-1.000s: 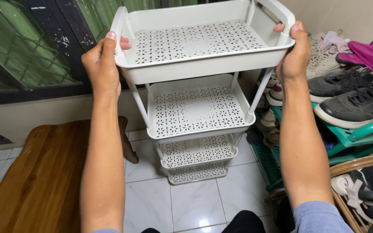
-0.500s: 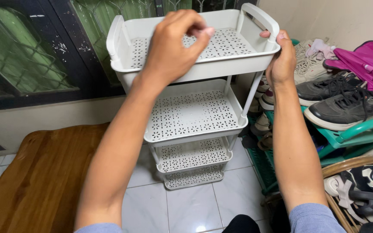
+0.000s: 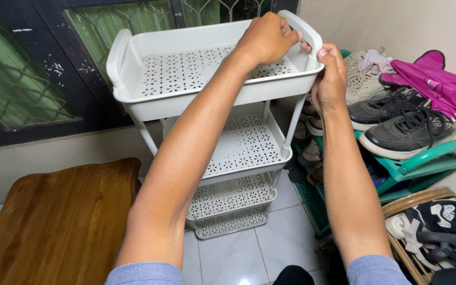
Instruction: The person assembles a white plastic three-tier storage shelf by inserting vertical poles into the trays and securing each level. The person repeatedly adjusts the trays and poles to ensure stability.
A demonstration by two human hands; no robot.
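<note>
I see both hands, left [image 3: 267,38] and right [image 3: 329,79], curled around the rack [image 3: 186,97] handle [image 3: 304,31]; one-sided hold may tip it toward the shoes [image 3: 405,124]

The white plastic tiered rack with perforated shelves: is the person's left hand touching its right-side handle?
Touching. The head view shows the left hand reaching across the white plastic tiered rack, its fingers closed on the right-side handle, with no gap visible.
</note>
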